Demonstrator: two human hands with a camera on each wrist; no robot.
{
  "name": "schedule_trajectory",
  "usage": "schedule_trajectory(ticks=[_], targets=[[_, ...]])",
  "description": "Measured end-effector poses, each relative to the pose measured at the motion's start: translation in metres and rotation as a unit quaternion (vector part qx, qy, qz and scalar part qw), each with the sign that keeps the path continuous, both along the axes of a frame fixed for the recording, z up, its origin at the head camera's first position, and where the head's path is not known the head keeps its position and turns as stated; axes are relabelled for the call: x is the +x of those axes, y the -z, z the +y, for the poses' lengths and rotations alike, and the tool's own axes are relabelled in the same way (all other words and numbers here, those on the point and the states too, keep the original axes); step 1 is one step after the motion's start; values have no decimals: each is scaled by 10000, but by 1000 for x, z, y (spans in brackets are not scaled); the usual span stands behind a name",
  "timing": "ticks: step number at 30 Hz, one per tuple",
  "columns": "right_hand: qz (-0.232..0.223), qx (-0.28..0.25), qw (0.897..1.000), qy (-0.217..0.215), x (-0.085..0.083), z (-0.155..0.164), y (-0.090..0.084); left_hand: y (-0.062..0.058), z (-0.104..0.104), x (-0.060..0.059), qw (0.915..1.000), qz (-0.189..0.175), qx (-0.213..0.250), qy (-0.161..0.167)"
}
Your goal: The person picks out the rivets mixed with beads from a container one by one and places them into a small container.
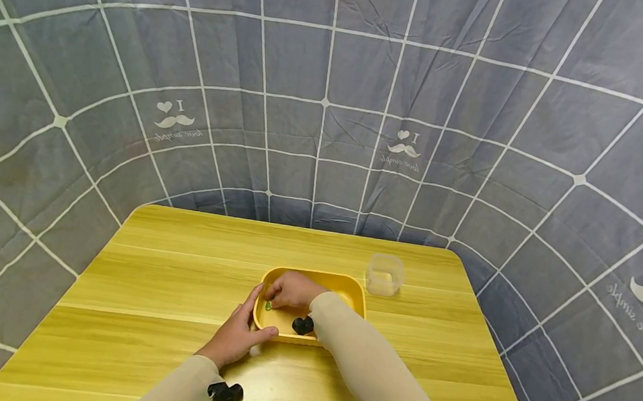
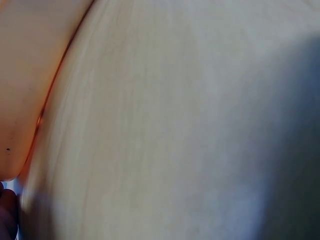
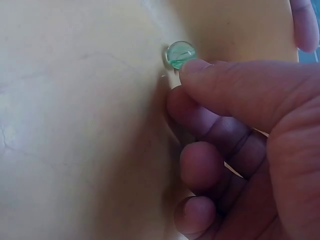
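Note:
My left hand [image 1: 235,334] braces the near left corner of a yellow tray [image 1: 355,286]. Its fingers lie fairly straight along the outer left wall, and the thumb reaches over the front rim. Inside the tray, at its left end, my right hand [image 1: 292,289] has its fingers curled low over the floor. A clear green marble [image 3: 181,54] sits at the tips of the right thumb and forefinger, the thumb overlapping its edge. The left wrist view shows mostly blurred table, with the tray's outer wall [image 2: 35,75] and a bit of finger at the left.
A clear plastic box [image 1: 385,275] stands on the wooden table [image 1: 176,264], right of the tray and farther back. Behind the table hangs a grey checked cloth [image 1: 352,126]. Black wrist cameras [image 1: 226,393] are strapped to both sleeves.

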State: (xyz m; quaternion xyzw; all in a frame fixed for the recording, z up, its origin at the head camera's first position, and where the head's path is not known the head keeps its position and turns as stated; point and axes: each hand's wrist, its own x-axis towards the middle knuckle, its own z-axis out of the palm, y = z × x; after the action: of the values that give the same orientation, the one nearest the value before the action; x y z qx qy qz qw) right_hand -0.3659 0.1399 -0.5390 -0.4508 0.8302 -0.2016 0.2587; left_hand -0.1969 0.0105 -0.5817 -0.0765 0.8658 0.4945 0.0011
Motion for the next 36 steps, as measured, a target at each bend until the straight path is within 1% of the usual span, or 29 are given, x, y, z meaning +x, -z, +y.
schedule_trajectory(ticks=[5,18,29,36], targets=[[125,12,9999,-24,0,-2,2,1,0,0,10000,-9,-11,-1],[222,125,9996,75,4,-5,5,1,-1,0,10000,15,-12,28],[353,54,9994,-18,3,-5,11,0,-1,1,10000,28,-31,21],[393,7,9992,-124,4,-3,11,0,0,0,10000,44,-20,-22]])
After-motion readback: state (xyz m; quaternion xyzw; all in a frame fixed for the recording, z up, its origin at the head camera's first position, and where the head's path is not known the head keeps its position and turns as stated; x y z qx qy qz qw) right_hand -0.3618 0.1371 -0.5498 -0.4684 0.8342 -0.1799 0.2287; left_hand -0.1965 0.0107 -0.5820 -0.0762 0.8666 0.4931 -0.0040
